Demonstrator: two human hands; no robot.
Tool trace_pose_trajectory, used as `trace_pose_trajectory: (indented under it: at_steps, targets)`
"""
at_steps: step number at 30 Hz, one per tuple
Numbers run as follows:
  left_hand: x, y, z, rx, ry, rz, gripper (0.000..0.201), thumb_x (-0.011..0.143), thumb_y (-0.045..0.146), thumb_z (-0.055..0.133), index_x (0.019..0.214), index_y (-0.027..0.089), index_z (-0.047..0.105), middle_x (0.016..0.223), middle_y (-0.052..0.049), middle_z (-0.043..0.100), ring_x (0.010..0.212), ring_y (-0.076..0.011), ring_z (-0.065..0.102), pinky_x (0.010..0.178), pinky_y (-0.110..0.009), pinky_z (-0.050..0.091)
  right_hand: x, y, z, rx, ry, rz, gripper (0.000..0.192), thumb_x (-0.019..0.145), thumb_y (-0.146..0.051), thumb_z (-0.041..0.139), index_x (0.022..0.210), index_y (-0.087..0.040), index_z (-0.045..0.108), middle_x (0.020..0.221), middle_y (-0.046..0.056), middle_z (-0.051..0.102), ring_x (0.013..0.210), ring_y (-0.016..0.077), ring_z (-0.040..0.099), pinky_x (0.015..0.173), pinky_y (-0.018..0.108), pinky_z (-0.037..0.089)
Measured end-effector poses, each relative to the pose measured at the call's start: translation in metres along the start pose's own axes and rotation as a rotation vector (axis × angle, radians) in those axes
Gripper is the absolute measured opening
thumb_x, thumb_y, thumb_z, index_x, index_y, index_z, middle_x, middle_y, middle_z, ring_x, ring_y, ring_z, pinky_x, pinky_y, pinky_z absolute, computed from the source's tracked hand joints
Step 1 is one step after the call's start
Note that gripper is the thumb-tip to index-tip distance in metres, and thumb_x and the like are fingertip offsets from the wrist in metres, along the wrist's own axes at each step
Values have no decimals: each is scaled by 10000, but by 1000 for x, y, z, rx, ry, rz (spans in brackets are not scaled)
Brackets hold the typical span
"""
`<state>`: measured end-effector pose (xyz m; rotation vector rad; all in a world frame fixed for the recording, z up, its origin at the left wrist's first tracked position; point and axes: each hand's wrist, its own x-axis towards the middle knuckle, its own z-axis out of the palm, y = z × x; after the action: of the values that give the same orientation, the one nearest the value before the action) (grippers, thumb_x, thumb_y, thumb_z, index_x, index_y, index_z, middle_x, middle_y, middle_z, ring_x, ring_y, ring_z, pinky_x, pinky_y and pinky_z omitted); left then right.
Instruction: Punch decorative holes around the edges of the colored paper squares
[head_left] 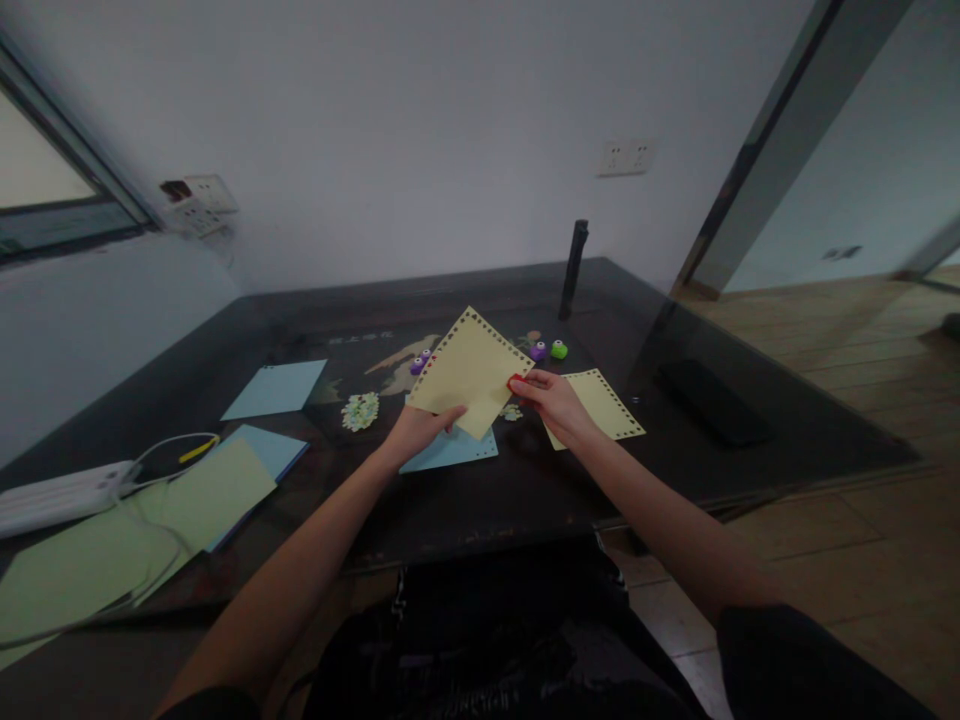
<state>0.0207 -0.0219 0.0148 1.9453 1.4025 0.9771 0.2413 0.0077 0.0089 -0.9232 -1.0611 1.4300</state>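
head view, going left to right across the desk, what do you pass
power bank → green paper → blue sheet → punched scraps → left hand → held yellow sheet → right hand → second yellow sheet → black case

A held sheet (471,370) lies between punches (420,362) and another sheet (604,402).

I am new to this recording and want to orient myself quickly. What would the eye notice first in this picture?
First, the yellow sheet with holes punched along its edges, held up at the centre of the dark table between the left hand and the right hand, which pinches a small red punch at its edge. Behind it lie small purple and green punches; at the left lie blue and green sheets.
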Motion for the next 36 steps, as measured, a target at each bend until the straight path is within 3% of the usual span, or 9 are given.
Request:
trace_pose_trajectory:
  at_steps: [15, 36]
  targets:
    - [-1, 6, 0, 29, -4, 8, 262, 762, 267, 592, 527, 185, 511, 506, 9, 562, 556, -138, 543, 761, -303, 465, 1, 0, 0, 15, -16, -33, 268, 498, -318, 833, 621, -190, 633, 701, 5, 657, 675, 137, 589, 751, 318, 457]
    - [-3, 10, 4, -1, 29, -20, 247, 747, 297, 605, 543, 185, 520, 511, 1, 565, 550, -142, 549, 709, -290, 476, 5, 0, -3, -13, -31, -62, 273, 508, -331, 820, 637, -191, 625, 726, 22, 660, 740, 168, 609, 797, 342, 456]
